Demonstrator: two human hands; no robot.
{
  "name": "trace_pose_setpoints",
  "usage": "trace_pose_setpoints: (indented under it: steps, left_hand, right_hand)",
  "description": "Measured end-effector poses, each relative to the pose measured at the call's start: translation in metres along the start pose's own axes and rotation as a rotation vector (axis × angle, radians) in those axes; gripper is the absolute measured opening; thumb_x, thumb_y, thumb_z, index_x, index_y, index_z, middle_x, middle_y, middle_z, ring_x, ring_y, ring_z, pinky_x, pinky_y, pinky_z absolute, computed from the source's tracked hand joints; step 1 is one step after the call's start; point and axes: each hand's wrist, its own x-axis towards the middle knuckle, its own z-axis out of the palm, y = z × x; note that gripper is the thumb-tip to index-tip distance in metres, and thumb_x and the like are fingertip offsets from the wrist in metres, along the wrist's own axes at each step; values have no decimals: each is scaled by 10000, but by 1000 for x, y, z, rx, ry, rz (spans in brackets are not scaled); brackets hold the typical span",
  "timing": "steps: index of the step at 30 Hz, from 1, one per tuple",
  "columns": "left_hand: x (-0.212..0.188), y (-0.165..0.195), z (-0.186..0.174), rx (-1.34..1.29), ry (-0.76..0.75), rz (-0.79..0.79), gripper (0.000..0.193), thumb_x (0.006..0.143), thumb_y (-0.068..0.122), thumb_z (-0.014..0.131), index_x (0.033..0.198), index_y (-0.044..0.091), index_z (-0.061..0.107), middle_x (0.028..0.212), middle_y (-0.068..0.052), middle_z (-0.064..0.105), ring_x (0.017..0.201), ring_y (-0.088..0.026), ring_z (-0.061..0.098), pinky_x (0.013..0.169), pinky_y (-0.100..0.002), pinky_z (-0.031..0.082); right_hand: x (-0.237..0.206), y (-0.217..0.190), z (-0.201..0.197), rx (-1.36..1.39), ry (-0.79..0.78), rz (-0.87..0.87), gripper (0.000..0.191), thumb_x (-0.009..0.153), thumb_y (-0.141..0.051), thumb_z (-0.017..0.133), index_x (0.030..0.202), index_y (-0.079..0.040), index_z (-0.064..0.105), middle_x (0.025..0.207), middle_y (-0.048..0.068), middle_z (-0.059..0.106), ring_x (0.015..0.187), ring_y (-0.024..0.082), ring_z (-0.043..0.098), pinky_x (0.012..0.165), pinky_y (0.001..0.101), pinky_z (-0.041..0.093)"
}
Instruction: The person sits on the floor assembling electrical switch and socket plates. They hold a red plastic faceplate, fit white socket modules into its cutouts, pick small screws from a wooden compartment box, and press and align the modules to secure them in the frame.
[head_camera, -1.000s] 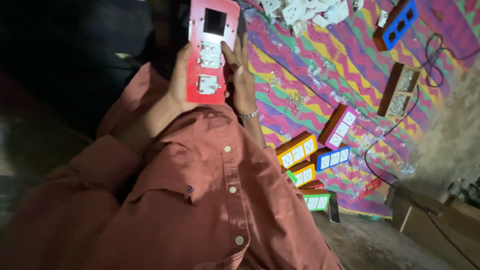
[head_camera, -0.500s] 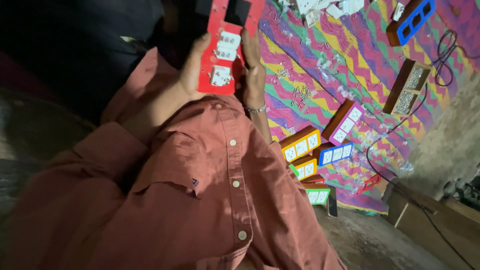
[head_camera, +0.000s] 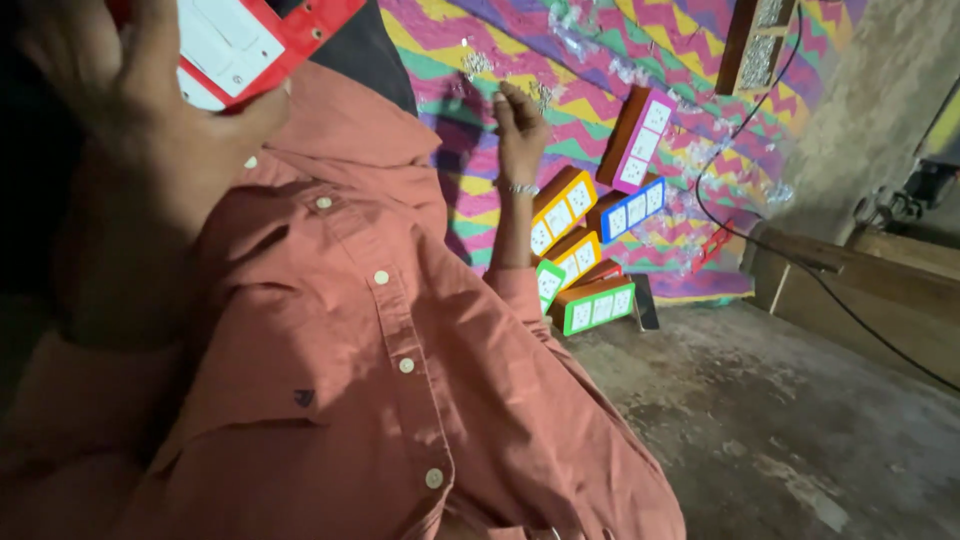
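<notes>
Fingers (head_camera: 140, 60) of left hand (head_camera: 120, 90) clamped on red switch board (head_camera: 255, 40) with white switches fitted, raised close; right hand (head_camera: 520, 120) loose, empty, beside orange switch box (head_camera: 562, 208); finished coloured boxes (head_camera: 598, 303) stacked just beyond on zigzag mat (head_camera: 470, 210).

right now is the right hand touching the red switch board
Apart. The head view shows the right hand down on the zigzag mat, well clear of the red switch board, which only the left hand holds.

Dim, uneven light: left edge falls into black shadow, the near shirt (head_camera: 330, 380) is softly blurred.
</notes>
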Motion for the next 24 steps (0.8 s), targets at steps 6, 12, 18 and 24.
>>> trace_pose_setpoints:
  steps: [6,12,18,24]
  left_hand:
    - [6,1,18,168,-77,40,630,826,234,830,1358,17,570,1361,-201,479,1295,-424,439,1092,-568,388]
    - [-5,7,20,190,-160,100,686,859,297,840,1431,48,555,1401,-190,461,1330,-391,437,1079,-525,412]
    - [-1,10,11,79,-231,13,591,899,184,813,1452,89,626,1374,-161,508,1297,-367,475,1093,-481,445]
    - [2,9,28,17,-101,-9,565,899,203,833,1401,51,622,1358,-176,512,1257,-394,486,1055,-496,442]
  right_hand:
    - [15,14,-36,-443,73,-145,404,892,-135,794,1274,-45,697,1029,63,761,877,130,718,771,295,615]
    - [15,0,-18,-650,211,-208,260,840,-171,809,1065,-52,758,950,118,766,820,203,719,742,341,598]
    - [27,10,-26,-759,176,-215,196,836,-218,805,902,-39,761,826,124,771,741,228,748,704,360,587]
    - [31,19,-29,-259,174,-304,53,876,-38,773,883,-5,733,815,75,753,752,152,712,696,295,578]
